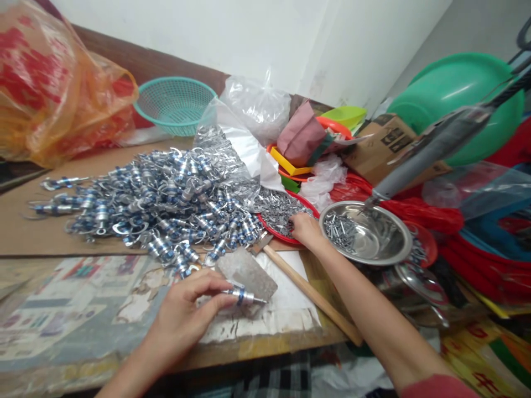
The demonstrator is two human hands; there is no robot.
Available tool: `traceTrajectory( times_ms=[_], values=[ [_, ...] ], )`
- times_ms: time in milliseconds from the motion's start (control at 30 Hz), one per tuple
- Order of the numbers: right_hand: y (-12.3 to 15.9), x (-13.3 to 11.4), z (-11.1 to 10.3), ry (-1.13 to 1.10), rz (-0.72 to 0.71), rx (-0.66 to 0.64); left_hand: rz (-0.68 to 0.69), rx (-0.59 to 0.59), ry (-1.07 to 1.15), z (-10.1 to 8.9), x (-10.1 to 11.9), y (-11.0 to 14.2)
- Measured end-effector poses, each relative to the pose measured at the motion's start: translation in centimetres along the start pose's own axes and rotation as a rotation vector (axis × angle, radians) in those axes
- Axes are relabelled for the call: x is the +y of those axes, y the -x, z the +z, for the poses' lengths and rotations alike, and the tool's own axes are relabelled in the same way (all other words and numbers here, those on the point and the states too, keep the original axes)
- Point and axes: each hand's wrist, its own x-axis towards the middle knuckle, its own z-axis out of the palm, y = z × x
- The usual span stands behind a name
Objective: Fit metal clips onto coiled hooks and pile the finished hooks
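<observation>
My left hand [186,309] pinches a small silver clamp with a blue band [243,296] just above a grey stone block [248,274]. My right hand [306,228] reaches into a red tray [286,239] of small grey metal pieces, fingers curled down among them; what they hold is hidden. A large heap of finished silver and blue clamps [157,202] covers the table behind the block. A hammer with a wooden handle [309,293] lies between my two arms.
A steel bowl [367,232] holding screws sits right of the red tray. A grey power tool [431,146] hangs above it. Behind are clear plastic bags [257,108], a teal basket [176,105], a cardboard box [384,143], a green basin [456,94] and an orange bag [50,88].
</observation>
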Motion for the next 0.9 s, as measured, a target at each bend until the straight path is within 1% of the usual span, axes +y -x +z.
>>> traceTrajectory(
  times_ms=[100,200,267,333,400,467,533,600,667,767,900],
  values=[
    [0.4,0.8,-0.3,-0.060,-0.010,0.064,-0.021,0.016,0.037,-0.1,0.2,0.0],
    [1.3,1.2,-0.8,-0.161,-0.022,0.160,-0.056,0.039,0.060,0.0,0.2,0.0],
    [2.4,0.4,-1.1,-0.247,-0.040,0.233,-0.084,0.086,0.065,0.0,0.1,0.0],
    [4.3,-1.5,-1.4,-0.343,-0.068,0.282,-0.106,0.129,0.070,0.2,0.0,0.0],
    [6.8,-4.0,-1.5,-0.540,-0.129,0.263,-0.111,0.149,0.077,0.4,0.0,0.0],
    [9.4,-6.6,-1.3,-0.995,-0.248,0.143,-0.103,0.157,0.083,0.5,-0.1,0.0],
    [11.6,-8.7,-1.0,-1.241,-0.322,0.044,-0.078,0.160,0.085,0.6,-0.1,0.0],
    [13.1,-9.9,-0.5,-1.316,-0.362,0.014,-0.035,0.150,0.075,0.6,-0.3,0.0],
    [13.8,-10.3,0.1,-1.344,-0.384,0.029,0.004,0.135,0.057,0.6,-0.5,0.0],
    [14.0,-10.3,0.9,-1.394,-0.378,0.053,0.034,0.098,0.054,0.4,-0.7,0.1],
    [14.1,-10.0,1.2,-1.431,-0.389,0.037,0.047,0.040,0.088,0.3,-0.9,0.2]
  ],
)
